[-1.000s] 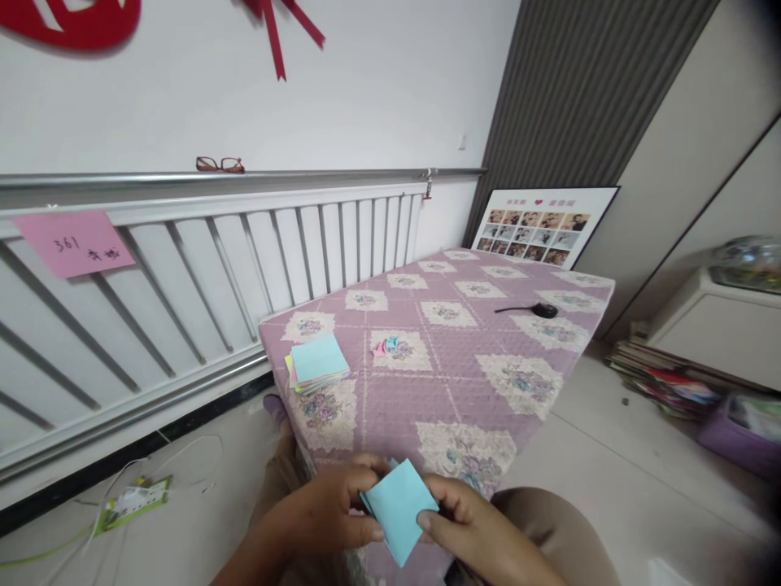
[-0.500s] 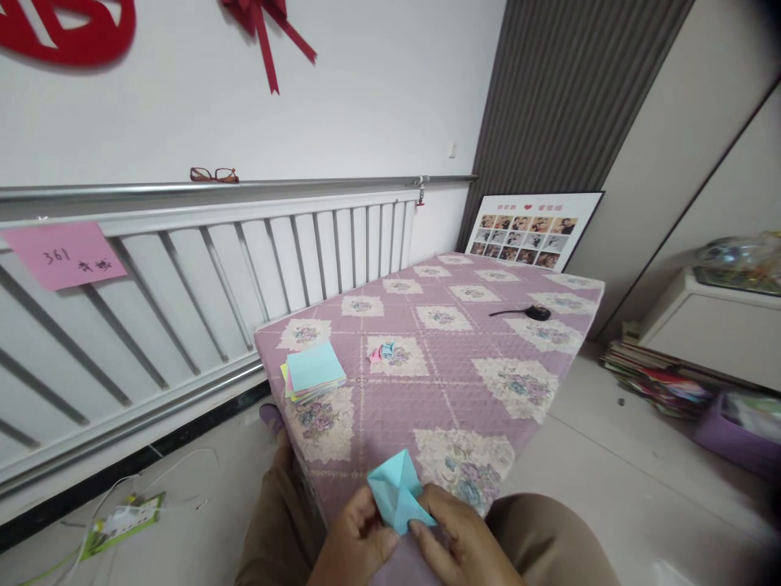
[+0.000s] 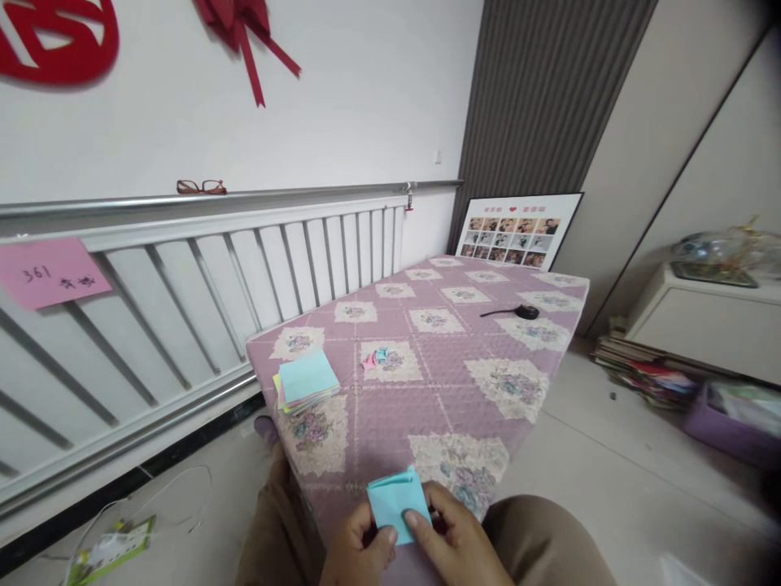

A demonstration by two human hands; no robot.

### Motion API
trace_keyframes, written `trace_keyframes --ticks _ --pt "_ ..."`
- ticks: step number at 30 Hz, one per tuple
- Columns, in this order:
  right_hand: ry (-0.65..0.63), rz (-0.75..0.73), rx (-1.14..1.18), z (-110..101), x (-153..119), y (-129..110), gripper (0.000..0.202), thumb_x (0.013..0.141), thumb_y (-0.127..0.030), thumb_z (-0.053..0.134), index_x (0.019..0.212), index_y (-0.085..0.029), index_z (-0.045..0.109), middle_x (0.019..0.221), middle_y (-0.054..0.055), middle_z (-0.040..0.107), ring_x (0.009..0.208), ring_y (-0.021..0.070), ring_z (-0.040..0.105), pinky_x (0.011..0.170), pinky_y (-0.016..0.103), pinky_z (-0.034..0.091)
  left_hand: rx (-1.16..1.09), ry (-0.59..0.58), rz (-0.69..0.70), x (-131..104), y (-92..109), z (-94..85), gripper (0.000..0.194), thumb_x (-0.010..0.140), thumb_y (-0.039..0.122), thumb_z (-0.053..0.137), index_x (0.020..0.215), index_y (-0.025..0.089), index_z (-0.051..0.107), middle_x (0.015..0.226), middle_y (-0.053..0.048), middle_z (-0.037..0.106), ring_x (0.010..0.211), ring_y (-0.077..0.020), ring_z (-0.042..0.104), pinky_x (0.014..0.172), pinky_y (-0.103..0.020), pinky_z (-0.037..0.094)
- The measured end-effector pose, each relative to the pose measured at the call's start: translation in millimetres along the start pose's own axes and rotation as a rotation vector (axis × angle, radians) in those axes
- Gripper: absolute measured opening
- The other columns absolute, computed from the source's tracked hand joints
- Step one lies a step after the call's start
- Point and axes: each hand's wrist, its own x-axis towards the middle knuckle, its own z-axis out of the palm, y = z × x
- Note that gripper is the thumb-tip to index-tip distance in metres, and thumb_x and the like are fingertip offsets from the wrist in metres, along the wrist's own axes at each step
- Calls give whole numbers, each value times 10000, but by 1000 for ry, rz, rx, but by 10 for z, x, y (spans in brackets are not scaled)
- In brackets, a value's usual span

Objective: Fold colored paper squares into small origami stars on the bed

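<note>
Between my two hands is a light-blue sheet of folded paper [image 3: 395, 498], squarish, with a rolled-looking fold along its top edge. My left hand [image 3: 361, 544] pinches its lower left side, thumb in front. My right hand [image 3: 450, 533] grips its right side, the thumb lying flat across the front. The fingers behind the paper are partly hidden. Farther up the purple flowered cloth [image 3: 390, 415] lies a stack of coloured paper sheets [image 3: 308, 378], light blue on top. Right of the stack sit small pink and blue folded paper pieces [image 3: 374, 357].
A black ladle-like object [image 3: 525, 312] lies on the cloth's far right. A white radiator [image 3: 244, 285] runs along the left wall, with glasses [image 3: 201, 187] on the pipe above and a pink note [image 3: 52, 273]. A framed photo board [image 3: 516, 232] leans at the back.
The blue paper has gone from a pointed, crossed-fold shape to a flatter squarish one. My right thumb has moved up onto its front. The view has shifted slightly to the right.
</note>
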Motion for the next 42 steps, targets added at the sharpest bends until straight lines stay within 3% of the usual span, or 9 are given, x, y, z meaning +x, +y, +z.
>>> trace_keyframes --ticks 7,14,19,23,26,30,36,42 --pt "162 138 204 12 66 173 388 834 -550 499 670 -199 503 639 -20 471 625 143 445 588 252 392 14 -43 -54 113 -17 149 273 745 397 632 879 164 585 589 46 505 525 -105 446 557 -237 345" --pt "247 155 354 -48 52 242 383 780 -593 554 748 -212 531 649 -28 485 616 143 463 567 249 392 21 -80 -123 136 166 268 237 714 378 678 813 183 590 598 50 532 503 -98 464 538 -228 335" --pt "315 200 426 -146 210 398 401 723 -590 605 663 -224 453 595 -56 427 553 121 422 515 240 365 58 -105 -148 303 207 374 196 713 342 678 828 196 616 586 53 538 507 -108 471 545 -231 337" --pt "314 264 528 -227 443 562 376 671 -523 672 811 -224 494 587 -76 458 527 114 436 509 237 369 65 -81 -171 562 124 403 176 709 339 676 809 204 624 576 51 527 496 -113 461 540 -240 333" --pt "177 321 623 -288 632 650 457 642 -487 708 950 -201 528 654 -51 557 560 123 495 543 249 396 45 -46 -168 796 66 393 215 712 362 669 842 194 635 569 51 507 491 -113 443 544 -246 336" --pt "18 321 582 -393 925 732 335 693 -459 682 793 -149 604 645 -25 586 575 117 502 563 245 382 28 4 -144 1125 61 403 261 715 396 662 863 182 640 555 57 472 505 -116 431 548 -244 340" --pt "13 289 536 -623 1408 909 296 688 -417 678 767 -134 646 637 -19 617 584 123 521 596 253 402 111 101 -37 1659 114 409 299 720 399 642 939 195 637 672 30 567 645 -146 517 600 -237 377" --pt "55 307 510 -678 1580 1112 316 697 -439 657 755 -129 641 646 -4 627 588 141 535 597 272 427 -159 185 48 2145 84 450 432 674 575 635 806 168 571 637 25 539 570 -135 502 552 -249 392"
